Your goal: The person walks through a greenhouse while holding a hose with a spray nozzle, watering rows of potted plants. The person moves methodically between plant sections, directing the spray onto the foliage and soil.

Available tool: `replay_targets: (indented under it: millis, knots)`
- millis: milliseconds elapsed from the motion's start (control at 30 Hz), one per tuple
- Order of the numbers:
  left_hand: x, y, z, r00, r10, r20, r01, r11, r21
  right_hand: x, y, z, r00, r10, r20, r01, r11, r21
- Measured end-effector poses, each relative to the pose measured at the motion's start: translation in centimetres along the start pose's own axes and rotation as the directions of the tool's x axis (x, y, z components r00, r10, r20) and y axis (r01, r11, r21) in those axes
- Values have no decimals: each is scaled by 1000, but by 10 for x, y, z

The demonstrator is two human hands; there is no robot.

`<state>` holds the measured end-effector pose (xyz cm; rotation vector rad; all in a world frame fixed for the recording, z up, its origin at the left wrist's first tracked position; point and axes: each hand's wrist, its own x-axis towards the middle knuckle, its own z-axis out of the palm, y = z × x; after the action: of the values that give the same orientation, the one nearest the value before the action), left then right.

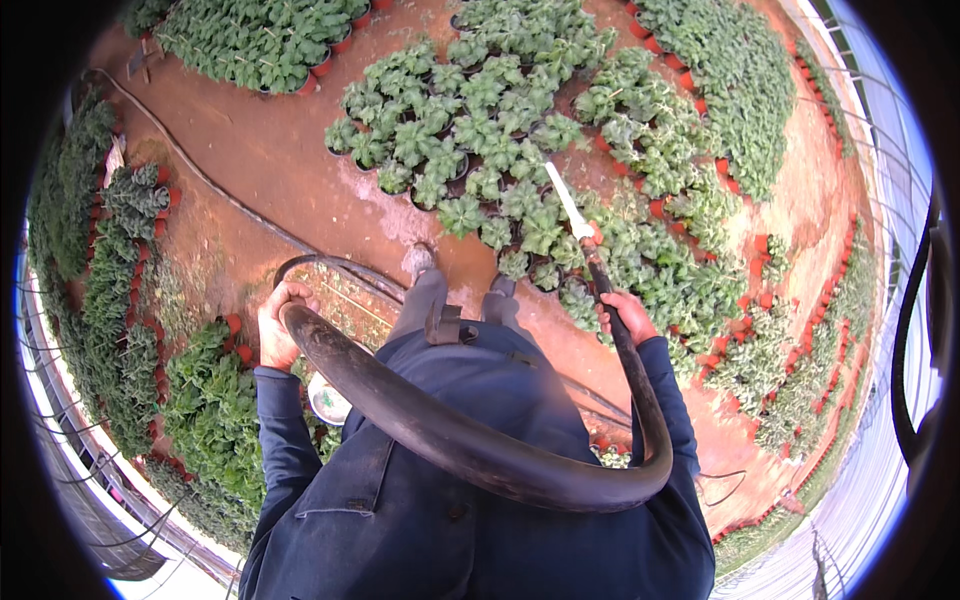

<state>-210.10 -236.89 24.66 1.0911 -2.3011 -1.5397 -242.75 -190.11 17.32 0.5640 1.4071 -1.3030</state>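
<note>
A thick black hose (450, 450) loops across the front of my body. My left hand (289, 322) is closed around it at the left, at about hip height. On the right, my right hand (628, 315) grips the hose's front end, below a red fitting and a white pipe nozzle (564, 195). The nozzle points forward over leafy green potted plants (480, 127). Whether water leaves its tip cannot be made out.
The hose continues along the reddish soil (247, 150) to the far left. Rows of plants in red pots (322, 66) stand ahead and on both sides. A round white container (328, 401) is near my left forearm. Wet soil lies beside my shoes (420, 259).
</note>
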Motion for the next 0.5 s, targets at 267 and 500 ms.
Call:
replay_targets:
  millis: [267,500]
  knots:
    - [13,1,-11,998,-40,53,43,997,-66,-32,35,16,976,215,29,-217,973,84]
    - [24,-11,-21,998,-6,60,4,1000,21,-61,63,24,953,302,-25,-297,947,123]
